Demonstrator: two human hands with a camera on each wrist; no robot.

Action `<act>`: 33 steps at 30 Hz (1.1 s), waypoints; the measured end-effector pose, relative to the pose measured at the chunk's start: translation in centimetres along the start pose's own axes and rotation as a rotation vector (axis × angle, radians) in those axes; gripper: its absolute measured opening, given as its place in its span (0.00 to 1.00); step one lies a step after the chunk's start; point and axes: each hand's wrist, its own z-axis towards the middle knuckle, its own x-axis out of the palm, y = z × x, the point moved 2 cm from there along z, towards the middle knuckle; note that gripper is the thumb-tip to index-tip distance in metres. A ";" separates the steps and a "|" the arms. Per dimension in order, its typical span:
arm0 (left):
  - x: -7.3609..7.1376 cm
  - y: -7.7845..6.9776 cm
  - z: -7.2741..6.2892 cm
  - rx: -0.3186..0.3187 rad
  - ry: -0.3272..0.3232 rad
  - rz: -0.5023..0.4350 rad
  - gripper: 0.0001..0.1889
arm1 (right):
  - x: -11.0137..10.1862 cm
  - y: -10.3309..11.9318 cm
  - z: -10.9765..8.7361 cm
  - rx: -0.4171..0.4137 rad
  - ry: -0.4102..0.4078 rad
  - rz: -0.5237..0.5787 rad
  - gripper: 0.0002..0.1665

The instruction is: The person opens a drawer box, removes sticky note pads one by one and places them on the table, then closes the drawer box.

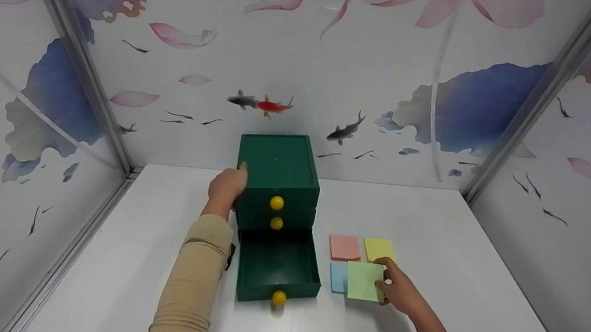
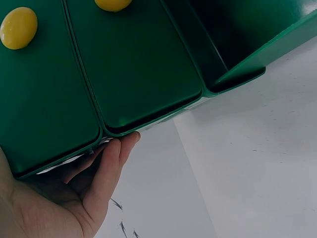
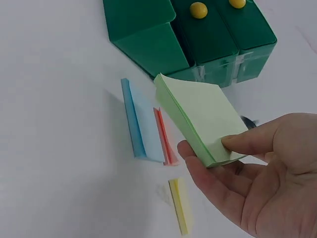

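A dark green drawer cabinet (image 1: 278, 163) with yellow knobs stands on the table, its bottom drawer (image 1: 278, 265) pulled out. My left hand (image 1: 227, 185) presses against the cabinet's left side, the thumb at the top edge; in the left wrist view its fingers (image 2: 106, 173) lie fairly straight along that side. Between thumb and fingers, my right hand (image 1: 401, 289) pinches a light green sticky note pad (image 1: 365, 281), raised above the table. Partly covered by it in the head view is a blue pad (image 1: 338, 277). Behind lie a pink pad (image 1: 344, 248) and a yellow pad (image 1: 379, 248).
Right of the open drawer, the three other pads lie on the white table (image 1: 422, 226). Two closed drawers with yellow knobs (image 1: 277, 203) sit above the open one. A patterned wall (image 1: 300, 61) rises behind the cabinet, with side walls at left and right.
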 end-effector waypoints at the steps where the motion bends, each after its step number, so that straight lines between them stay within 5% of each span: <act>1: 0.0 0.0 0.0 0.002 0.000 0.001 0.39 | -0.2 -0.4 0.0 0.014 -0.005 -0.003 0.27; 15: 0.1 0.0 0.0 -0.007 -0.013 0.004 0.40 | -2.8 -4.2 0.7 0.067 -0.026 -0.021 0.29; 33: 0.2 -0.1 0.1 -0.018 -0.006 0.010 0.40 | -3.5 -5.8 3.1 0.134 -0.008 -0.109 0.33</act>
